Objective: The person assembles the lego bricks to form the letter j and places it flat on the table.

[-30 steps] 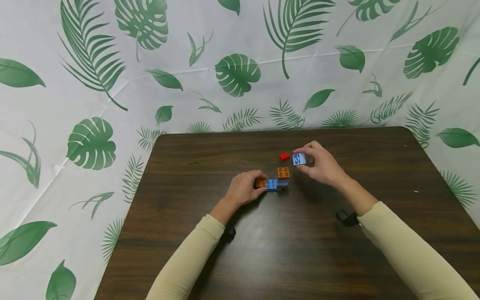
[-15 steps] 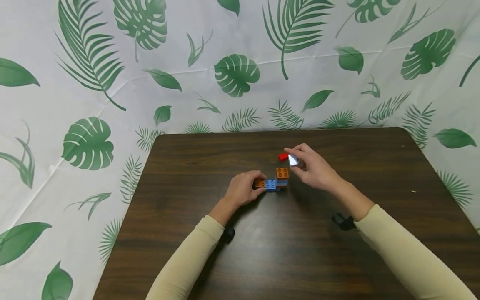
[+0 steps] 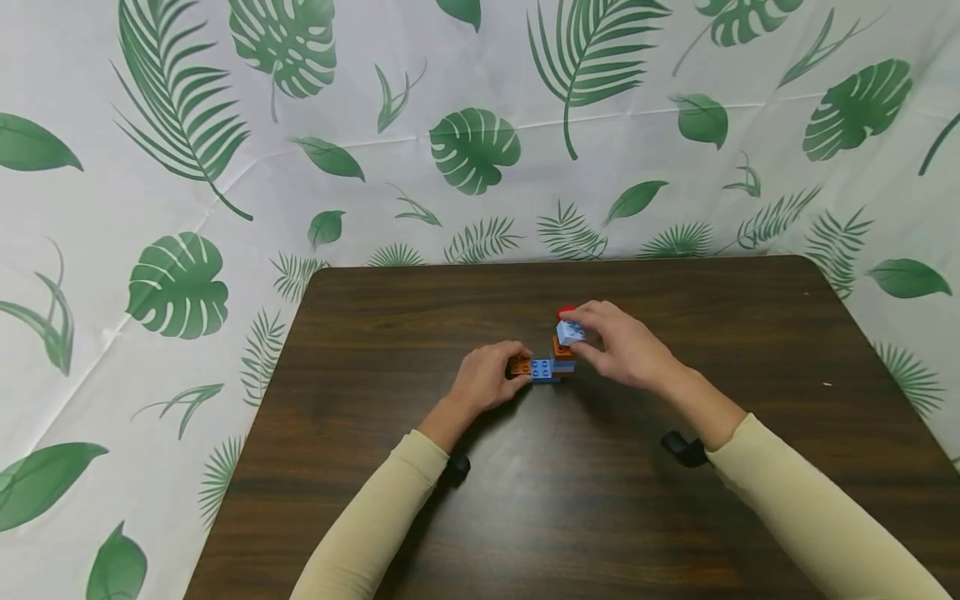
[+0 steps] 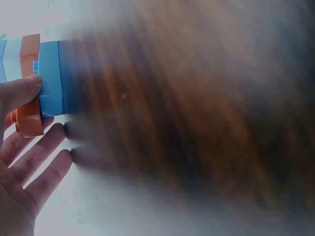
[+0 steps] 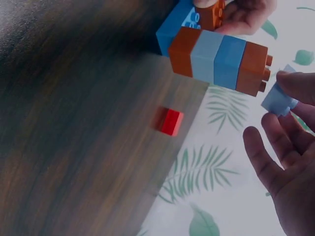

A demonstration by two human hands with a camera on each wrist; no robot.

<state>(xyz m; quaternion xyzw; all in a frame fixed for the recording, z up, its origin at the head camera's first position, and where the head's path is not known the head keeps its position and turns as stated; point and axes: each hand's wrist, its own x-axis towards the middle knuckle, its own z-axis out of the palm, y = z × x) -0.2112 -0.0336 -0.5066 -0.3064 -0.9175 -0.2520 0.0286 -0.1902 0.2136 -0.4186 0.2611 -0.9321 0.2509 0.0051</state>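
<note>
A stepped toy-brick build stands on the table. Its left end is an orange brick (image 3: 521, 366), pinched between the thumb and fingers of my left hand (image 3: 483, 377). Under that lies a blue base brick (image 4: 50, 78). In the right wrist view the tower (image 5: 216, 60) at the other end stacks orange, light blue, blue and orange, studs up. My right hand (image 3: 624, 343) pinches a light blue brick (image 5: 280, 100) by its sides. It is tilted and sits just above the tower's top studs, with a small gap in the right wrist view.
A red brick (image 5: 172, 122) lies alone on the table behind the tower, partly covered by the right hand in the head view. The dark wooden table (image 3: 555, 508) ends at a leaf-print cloth (image 3: 480, 67).
My right hand has moved left and slightly toward me, bringing the light blue brick from right of the tower to over its top. The left hand keeps its hold on the orange brick.
</note>
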